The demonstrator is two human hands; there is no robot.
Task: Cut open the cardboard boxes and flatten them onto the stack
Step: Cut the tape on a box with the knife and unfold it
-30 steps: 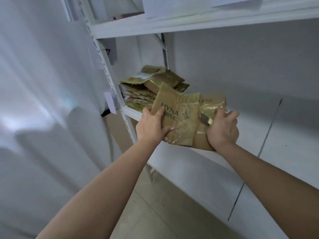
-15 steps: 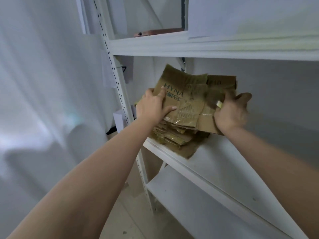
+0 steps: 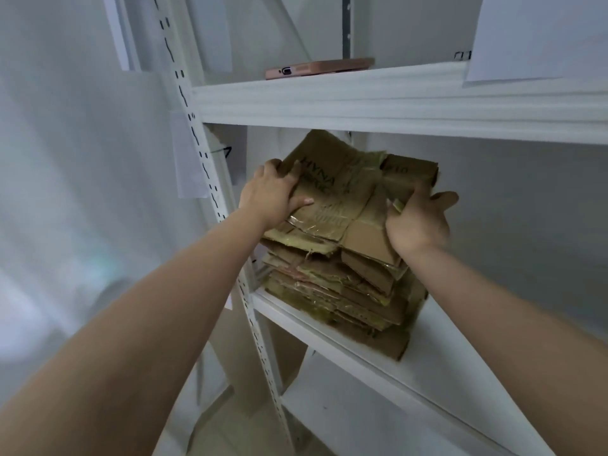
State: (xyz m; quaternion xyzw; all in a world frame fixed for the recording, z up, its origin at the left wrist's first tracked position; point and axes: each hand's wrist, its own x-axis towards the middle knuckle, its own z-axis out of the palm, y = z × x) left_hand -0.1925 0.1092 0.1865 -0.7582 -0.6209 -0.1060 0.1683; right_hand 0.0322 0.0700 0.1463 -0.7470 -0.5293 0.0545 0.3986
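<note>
The flattened cardboard box (image 3: 342, 195), brown, creased, crossed by glossy tape and printed "HYNA", lies tilted atop the stack (image 3: 339, 291) of flattened boxes on the white shelf (image 3: 437, 357). The left hand (image 3: 269, 197) grips its left edge with thumb pressed on top. The right hand (image 3: 416, 218) clasps its right edge, a small metallic piece, too small to identify, showing at the fingers
</note>
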